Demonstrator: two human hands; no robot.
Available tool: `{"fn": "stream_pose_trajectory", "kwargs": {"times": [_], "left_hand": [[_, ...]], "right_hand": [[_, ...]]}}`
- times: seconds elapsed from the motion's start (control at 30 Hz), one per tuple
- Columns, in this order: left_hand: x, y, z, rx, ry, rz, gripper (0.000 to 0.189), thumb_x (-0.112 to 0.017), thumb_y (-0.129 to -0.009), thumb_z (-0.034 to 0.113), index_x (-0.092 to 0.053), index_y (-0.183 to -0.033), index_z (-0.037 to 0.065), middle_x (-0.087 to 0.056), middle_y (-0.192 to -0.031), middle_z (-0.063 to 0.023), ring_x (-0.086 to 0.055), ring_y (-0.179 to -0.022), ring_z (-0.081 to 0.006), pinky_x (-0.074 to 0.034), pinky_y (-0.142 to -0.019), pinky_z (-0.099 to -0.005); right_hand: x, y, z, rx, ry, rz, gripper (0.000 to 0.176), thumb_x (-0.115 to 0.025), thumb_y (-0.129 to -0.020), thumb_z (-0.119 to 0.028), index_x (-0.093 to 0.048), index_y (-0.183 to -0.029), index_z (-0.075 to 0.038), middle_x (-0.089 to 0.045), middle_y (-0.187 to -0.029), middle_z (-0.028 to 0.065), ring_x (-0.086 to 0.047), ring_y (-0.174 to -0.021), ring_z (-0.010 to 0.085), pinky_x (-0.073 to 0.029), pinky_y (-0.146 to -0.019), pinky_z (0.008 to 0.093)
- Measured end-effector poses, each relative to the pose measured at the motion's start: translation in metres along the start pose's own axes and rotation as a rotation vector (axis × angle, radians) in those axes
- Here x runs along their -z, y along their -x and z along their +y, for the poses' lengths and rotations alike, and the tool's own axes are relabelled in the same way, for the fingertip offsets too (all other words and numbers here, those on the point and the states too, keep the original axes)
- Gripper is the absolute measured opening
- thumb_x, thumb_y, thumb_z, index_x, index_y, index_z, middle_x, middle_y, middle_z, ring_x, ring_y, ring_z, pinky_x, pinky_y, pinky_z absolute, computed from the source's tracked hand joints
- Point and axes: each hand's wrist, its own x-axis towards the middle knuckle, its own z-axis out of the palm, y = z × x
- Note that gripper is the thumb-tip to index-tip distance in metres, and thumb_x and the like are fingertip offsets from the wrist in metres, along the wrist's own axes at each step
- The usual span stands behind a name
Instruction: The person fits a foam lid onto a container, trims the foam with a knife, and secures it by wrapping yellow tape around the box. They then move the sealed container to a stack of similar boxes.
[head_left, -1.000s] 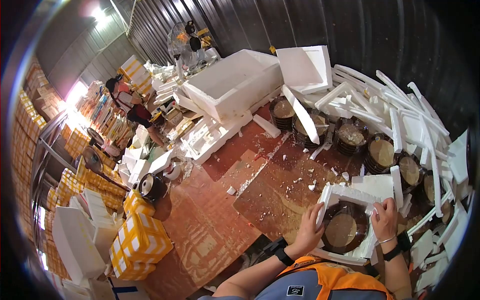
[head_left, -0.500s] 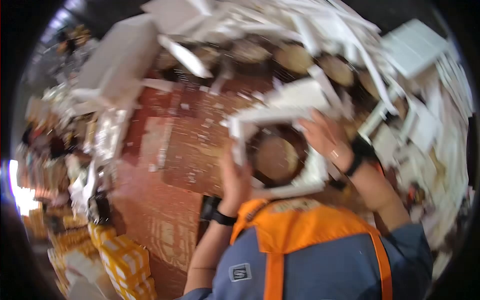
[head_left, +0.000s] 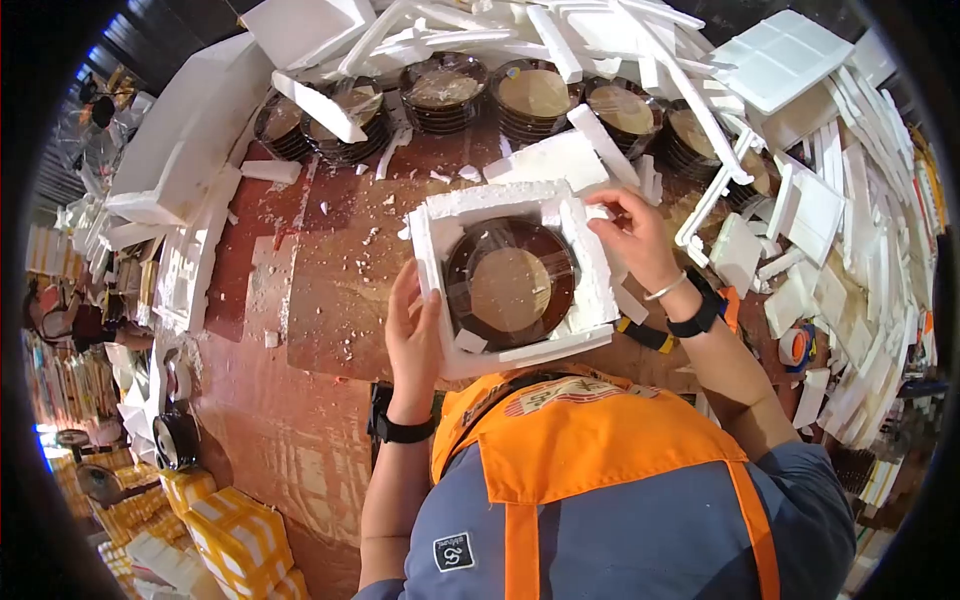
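Note:
A square frame of white foam pieces (head_left: 590,262) stands around a dark round dish (head_left: 510,285) with a pale centre, near the table's front edge. My left hand (head_left: 413,325) rests upright against the frame's left wall, fingers apart. At the frame's upper right corner is my right hand (head_left: 632,235), its thumb and fingertips close together at the foam edge. Whether a small piece is between those fingertips is too small to tell. A small foam chip (head_left: 470,341) lies at the dish's lower left rim.
Stacks of dark dishes (head_left: 443,92) line the back. White foam scraps (head_left: 840,210) pile up at the right, near a tape roll (head_left: 797,347). A large foam block (head_left: 185,130) stands at back left. Yellow-taped boxes (head_left: 238,540) are at lower left.
The view has steadied, and the foam frame with the dish now appears further left. My right hand's fingers have drawn together at the corner; my left hand stays at the left wall.

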Motion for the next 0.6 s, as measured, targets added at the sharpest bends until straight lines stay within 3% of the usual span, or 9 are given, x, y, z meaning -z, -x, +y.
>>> {"fn": "stream_pose_trajectory", "kwargs": {"times": [0.13, 0.27, 0.37, 0.53, 0.6], "left_hand": [[0.013, 0.013, 0.008, 0.022, 0.024, -0.034, 0.069, -0.067, -0.088, 0.002, -0.037, -0.149, 0.007, -0.049, -0.142, -0.0138, -0.052, -0.128, -0.0237, -0.043, -0.105, -0.0380], [0.001, 0.023, 0.014, 0.128, -0.080, -0.106, 0.086, -0.068, -0.077, -0.008, -0.029, -0.152, 0.008, -0.046, -0.144, -0.0143, -0.048, -0.131, -0.0238, -0.043, -0.107, -0.0397], [-0.009, 0.023, 0.007, 0.035, -0.107, -0.110, 0.098, -0.063, -0.071, -0.020, -0.019, -0.154, 0.008, -0.035, -0.151, -0.0134, -0.042, -0.136, -0.0253, -0.042, -0.110, -0.0385], [-0.014, 0.019, 0.004, 0.072, -0.042, -0.116, 0.100, -0.062, -0.070, -0.022, -0.018, -0.153, 0.010, -0.036, -0.149, -0.0138, -0.042, -0.136, -0.0254, -0.041, -0.109, -0.0379], [-0.014, 0.020, 0.002, 0.106, -0.050, -0.100, 0.100, -0.062, -0.070, -0.022, -0.018, -0.153, 0.010, -0.037, -0.148, -0.0138, -0.042, -0.136, -0.0254, -0.040, -0.110, -0.0379]], "right_hand": [[-0.002, 0.009, -0.027, 0.047, -0.029, 0.057, 0.024, -0.075, -0.082, -0.007, -0.067, -0.104, -0.006, -0.063, -0.093, 0.0027, -0.059, -0.079, 0.0112, -0.049, -0.069, 0.0249], [0.000, 0.011, -0.038, 0.149, 0.112, -0.061, 0.024, -0.076, -0.080, -0.007, -0.067, -0.102, -0.005, -0.065, -0.094, 0.0043, -0.061, -0.074, 0.0134, -0.050, -0.067, 0.0259], [-0.005, 0.015, -0.043, 0.137, 0.077, -0.238, 0.025, -0.076, -0.081, -0.011, -0.067, -0.103, -0.005, -0.068, -0.096, 0.0052, -0.063, -0.076, 0.0138, -0.051, -0.067, 0.0272], [-0.011, 0.019, -0.046, 0.088, 0.073, -0.264, 0.029, -0.077, -0.080, -0.008, -0.066, -0.107, -0.005, -0.068, -0.096, 0.0034, -0.063, -0.077, 0.0130, -0.050, -0.067, 0.0256], [-0.014, 0.015, -0.037, -0.032, 0.067, -0.276, 0.027, -0.077, -0.081, -0.011, -0.065, -0.104, -0.005, -0.069, -0.093, 0.0039, -0.061, -0.071, 0.0128, -0.050, -0.066, 0.0270]]}}
